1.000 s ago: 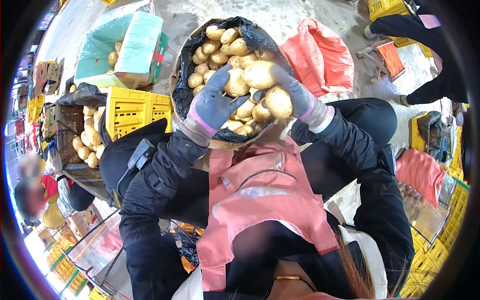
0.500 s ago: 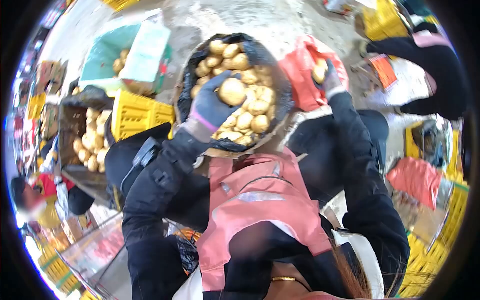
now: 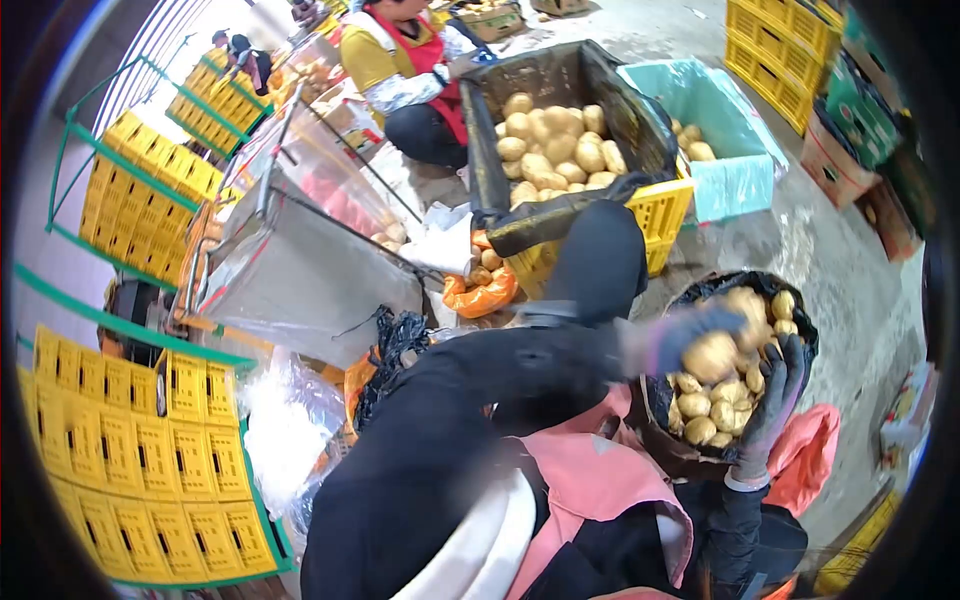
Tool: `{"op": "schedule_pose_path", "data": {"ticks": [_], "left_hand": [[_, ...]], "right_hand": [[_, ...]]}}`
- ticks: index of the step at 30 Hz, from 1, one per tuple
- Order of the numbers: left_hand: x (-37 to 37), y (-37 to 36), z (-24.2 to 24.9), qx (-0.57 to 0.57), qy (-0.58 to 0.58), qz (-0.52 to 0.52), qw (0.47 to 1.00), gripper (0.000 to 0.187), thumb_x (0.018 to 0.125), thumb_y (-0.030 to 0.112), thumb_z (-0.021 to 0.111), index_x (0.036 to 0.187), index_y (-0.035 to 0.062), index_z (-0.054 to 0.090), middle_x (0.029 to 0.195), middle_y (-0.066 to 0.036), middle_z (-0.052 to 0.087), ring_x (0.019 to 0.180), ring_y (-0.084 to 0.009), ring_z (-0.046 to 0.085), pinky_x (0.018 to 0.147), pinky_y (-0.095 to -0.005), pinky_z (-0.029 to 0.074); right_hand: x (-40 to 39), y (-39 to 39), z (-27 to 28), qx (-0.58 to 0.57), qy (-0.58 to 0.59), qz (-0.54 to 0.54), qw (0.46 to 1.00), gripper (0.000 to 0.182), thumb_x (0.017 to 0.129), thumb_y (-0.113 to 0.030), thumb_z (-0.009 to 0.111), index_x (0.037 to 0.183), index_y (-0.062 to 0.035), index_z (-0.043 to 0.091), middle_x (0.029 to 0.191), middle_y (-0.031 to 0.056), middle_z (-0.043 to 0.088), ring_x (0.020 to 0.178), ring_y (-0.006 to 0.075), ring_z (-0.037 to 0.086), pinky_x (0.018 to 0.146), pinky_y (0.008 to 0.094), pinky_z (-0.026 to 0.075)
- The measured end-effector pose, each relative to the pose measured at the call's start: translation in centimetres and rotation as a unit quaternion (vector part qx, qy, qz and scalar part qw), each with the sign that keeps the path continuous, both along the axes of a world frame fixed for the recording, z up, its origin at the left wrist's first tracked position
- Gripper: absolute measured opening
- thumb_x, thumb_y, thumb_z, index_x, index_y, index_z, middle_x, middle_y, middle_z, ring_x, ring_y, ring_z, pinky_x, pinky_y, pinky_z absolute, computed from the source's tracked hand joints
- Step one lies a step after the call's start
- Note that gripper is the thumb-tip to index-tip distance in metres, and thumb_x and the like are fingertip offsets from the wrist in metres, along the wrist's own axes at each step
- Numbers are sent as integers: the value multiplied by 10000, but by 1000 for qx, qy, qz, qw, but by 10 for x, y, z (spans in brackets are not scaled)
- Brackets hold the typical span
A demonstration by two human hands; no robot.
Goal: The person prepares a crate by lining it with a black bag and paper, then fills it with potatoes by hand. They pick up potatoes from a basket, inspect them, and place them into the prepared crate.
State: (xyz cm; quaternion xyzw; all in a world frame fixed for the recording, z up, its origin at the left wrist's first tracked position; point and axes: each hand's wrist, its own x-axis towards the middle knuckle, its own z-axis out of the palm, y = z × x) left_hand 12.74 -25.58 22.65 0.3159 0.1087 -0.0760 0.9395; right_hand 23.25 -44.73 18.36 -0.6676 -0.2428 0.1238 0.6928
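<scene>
My left hand (image 3: 685, 338), in a dark glove and blurred by motion, is over the black-lined round basket (image 3: 655, 400), closed on a large potato (image 3: 710, 357). Another large potato (image 3: 745, 308) is beside its fingertips, also blurred. My right hand (image 3: 778, 395), gloved in grey, lies along the basket's near right side with its fingers stretched out over the potatoes (image 3: 722, 413). I see nothing held in it. A red bag (image 3: 808, 450) lies just right of the basket, partly behind my right forearm.
Left of my knee, a black-lined yellow crate (image 3: 660, 215) holds many potatoes, with a turquoise-lined box (image 3: 735, 180) beyond it. Another person (image 3: 400, 75) crouches behind the crate. Yellow crates (image 3: 150, 450) are stacked at far left. An orange bag of potatoes (image 3: 480, 290) sits near my knee.
My view has swung to the left, so the basket now appears at the right. My right hand has moved from the red bag to the basket, and the potato it held is no longer seen there.
</scene>
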Motion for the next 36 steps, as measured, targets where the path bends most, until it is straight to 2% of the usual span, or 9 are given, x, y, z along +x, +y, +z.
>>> {"op": "schedule_pose_path", "data": {"ticks": [2,3,5,6,11,18,23,30,36], "left_hand": [[-73,76,36,695,-178,229,658,342,935,296,630,1195,77,594,1271,-125,535,1118,-259,560,922,-390,492],[-120,157,-38,425,-27,375,823,374,930,223,630,1246,38,555,1120,-77,617,1075,-219,596,867,-316,528],[-220,218,93,751,-59,460,470,354,968,315,586,1206,53,585,994,-71,665,852,-189,673,745,-322,571],[-250,223,147,519,-34,593,614,434,976,351,571,1285,49,533,1163,-81,612,1002,-175,627,848,-321,535],[-459,325,216,773,443,447,74,561,906,265,663,1359,-12,482,1252,-192,580,1163,-302,544,1004,-380,425],[-115,173,146,797,-13,248,550,452,960,140,556,1391,22,482,1383,-114,525,1246,-216,503,1028,-329,400],[99,1,-40,753,-122,-197,616,463,893,351,619,1237,43,584,1177,-223,629,1109,-358,602,939,-425,468],[112,-73,-272,858,-102,-400,306,552,792,322,634,1281,79,550,1128,-262,643,1068,-337,647,896,-448,518],[152,-39,-177,469,124,-350,801,541,953,363,598,1369,68,420,1045,-145,642,723,-233,687,592,-292,542]], "right_hand": [[19,-7,-13,-37,-18,14,999,463,1035,-306,446,1427,-62,417,1382,86,500,1231,222,515,1039,355,385],[24,-10,-20,-9,25,0,1000,469,1031,-320,451,1426,-68,422,1379,89,508,1225,224,519,1033,353,386],[53,-25,-56,27,112,-12,993,479,1030,-335,445,1439,-85,425,1380,92,518,1216,222,525,1032,349,381],[58,-28,-59,27,115,-10,993,479,1030,-335,445,1439,-85,425,1380,92,518,1216,222,525,1032,349,381],[57,-42,-66,82,114,32,990,485,1036,-240,381,1481,-45,365,1413,88,497,1272,199,497,1064,336,400],[71,-42,-46,109,210,-89,968,397,1007,-244,496,1351,-46,499,1207,78,634,1101,182,606,941,318,477],[76,-49,-34,164,212,-88,959,355,1007,-220,478,1297,-19,515,1122,113,653,973,217,667,853,293,525],[79,-89,-56,124,288,-69,947,386,1002,-310,504,1301,-67,528,1115,59,622,957,161,618,827,269,490],[71,-121,-115,137,400,-81,902,393,996,-287,502,1343,-102,490,1196,52,582,1025,181,589,864,308,495]]}}
